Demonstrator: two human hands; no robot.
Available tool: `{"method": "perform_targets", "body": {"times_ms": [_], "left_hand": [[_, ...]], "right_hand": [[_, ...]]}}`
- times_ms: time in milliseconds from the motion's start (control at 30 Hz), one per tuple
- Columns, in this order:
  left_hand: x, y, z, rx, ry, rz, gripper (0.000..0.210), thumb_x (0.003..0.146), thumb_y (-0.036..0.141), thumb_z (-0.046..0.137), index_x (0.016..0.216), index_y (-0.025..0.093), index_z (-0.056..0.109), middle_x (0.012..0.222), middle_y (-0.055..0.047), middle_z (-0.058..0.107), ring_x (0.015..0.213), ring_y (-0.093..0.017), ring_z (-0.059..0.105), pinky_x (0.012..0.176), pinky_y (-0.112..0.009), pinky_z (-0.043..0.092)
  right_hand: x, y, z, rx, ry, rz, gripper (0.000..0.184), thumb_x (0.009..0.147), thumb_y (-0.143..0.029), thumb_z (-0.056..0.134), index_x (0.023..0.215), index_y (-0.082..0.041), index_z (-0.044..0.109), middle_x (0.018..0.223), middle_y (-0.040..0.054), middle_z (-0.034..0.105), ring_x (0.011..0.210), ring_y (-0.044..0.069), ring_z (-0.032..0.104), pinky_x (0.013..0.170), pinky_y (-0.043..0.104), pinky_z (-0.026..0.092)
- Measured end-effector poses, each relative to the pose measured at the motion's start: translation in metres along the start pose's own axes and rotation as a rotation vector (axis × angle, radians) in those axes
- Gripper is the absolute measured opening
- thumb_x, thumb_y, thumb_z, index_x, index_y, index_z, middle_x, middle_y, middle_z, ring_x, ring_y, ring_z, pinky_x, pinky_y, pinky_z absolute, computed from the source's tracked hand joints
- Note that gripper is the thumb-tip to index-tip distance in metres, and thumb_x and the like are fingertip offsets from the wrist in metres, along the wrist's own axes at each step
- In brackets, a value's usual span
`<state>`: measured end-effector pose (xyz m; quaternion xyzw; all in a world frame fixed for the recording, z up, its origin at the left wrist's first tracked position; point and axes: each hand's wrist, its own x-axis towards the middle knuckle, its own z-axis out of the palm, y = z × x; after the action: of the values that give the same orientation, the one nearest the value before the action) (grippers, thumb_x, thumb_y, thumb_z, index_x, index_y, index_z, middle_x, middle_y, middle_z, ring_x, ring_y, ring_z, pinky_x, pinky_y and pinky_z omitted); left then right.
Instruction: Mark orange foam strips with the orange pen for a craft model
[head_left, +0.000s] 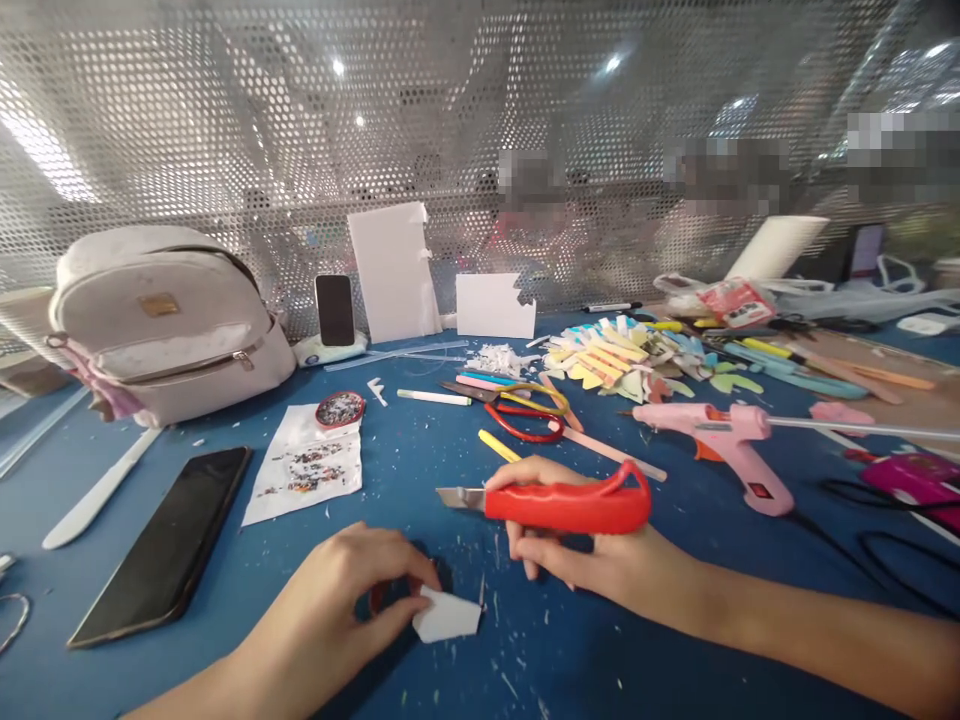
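At the blue flat desk (409,455), my left grip (360,575) holds the small white angular card piece (450,616) toward the near edge; to its right, my right grip (600,565) holds the red plastic-handled cutter (566,505). Toward the near left corner lies the black rectangular phone (165,550). Along the far edge, before the perforated metal screen (450,110), the cream rounded backpack (169,350) stands left of the tall white board (394,275). Behind and right of the red-and-yellow-handled scissors (488,396) lies the multicoloured paper-strip heap (607,355); before it, farther right, the pink plastic glue gun (731,432).
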<state>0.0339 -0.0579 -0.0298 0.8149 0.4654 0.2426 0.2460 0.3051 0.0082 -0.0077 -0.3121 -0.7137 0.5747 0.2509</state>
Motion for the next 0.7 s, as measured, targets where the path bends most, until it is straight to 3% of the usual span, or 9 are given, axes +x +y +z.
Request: {"method": "perform_targets", "body": {"times_ms": [100,233,367,467,567,700], "left_hand": [[0.005,-0.003,0.002,-0.002,-0.029,0.030,0.014,0.097,0.021,0.063,0.099,0.033,0.069,0.092,0.011,0.073,0.070,-0.009,0.061,0.072,-0.023,0.044],[0.009,-0.005,0.004,0.011,-0.026,0.106,0.016,0.102,0.023,0.057,0.107,0.034,0.067,0.104,0.008,0.071,0.094,-0.011,0.066,0.086,-0.027,0.043],[0.007,-0.005,0.003,0.058,0.040,0.193,0.016,0.106,0.029,0.051,0.115,0.032,0.063,0.111,0.005,0.068,0.097,-0.011,0.063,0.086,-0.026,0.045],[0.002,-0.007,0.003,0.134,0.113,0.319,0.019,0.108,0.025,0.045,0.109,0.025,0.065,0.103,0.002,0.068,0.088,-0.012,0.058,0.078,-0.027,0.043],[-0.008,-0.008,0.007,0.242,0.218,0.463,0.019,0.104,0.016,0.050,0.101,0.019,0.069,0.094,0.000,0.069,0.077,-0.014,0.050,0.070,-0.030,0.037],[-0.019,-0.008,0.012,0.416,0.297,0.542,0.021,0.101,0.010,0.054,0.105,0.017,0.073,0.092,-0.001,0.071,0.076,-0.015,0.051,0.073,-0.033,0.038]], "right_hand": [[-0.001,0.008,-0.001,0.027,0.042,-0.031,0.024,0.101,-0.032,0.060,0.121,-0.020,0.050,0.081,0.0010,0.068,0.069,0.014,0.070,0.050,0.018,0.044],[-0.003,0.017,-0.009,-0.059,0.084,-0.100,0.025,0.100,-0.039,0.065,0.108,-0.021,0.051,0.078,0.0010,0.070,0.059,0.014,0.068,0.050,0.022,0.047],[-0.002,0.021,-0.016,-0.446,0.168,-0.427,0.029,0.090,-0.041,0.077,0.086,-0.019,0.058,0.069,-0.0013,0.065,0.055,0.012,0.058,0.051,0.023,0.041],[0.000,0.019,-0.017,-0.582,0.170,-0.659,0.019,0.092,-0.030,0.070,0.084,-0.019,0.057,0.068,-0.0016,0.062,0.055,0.011,0.054,0.052,0.024,0.038],[0.000,0.013,-0.016,-0.626,0.123,-0.678,0.003,0.094,-0.020,0.058,0.094,-0.018,0.060,0.070,-0.0011,0.063,0.056,0.011,0.055,0.054,0.025,0.039],[-0.006,0.005,-0.012,-0.525,0.051,-0.579,0.023,0.107,-0.034,0.050,0.111,-0.018,0.064,0.083,0.0024,0.069,0.068,0.013,0.063,0.063,0.024,0.045]]}}
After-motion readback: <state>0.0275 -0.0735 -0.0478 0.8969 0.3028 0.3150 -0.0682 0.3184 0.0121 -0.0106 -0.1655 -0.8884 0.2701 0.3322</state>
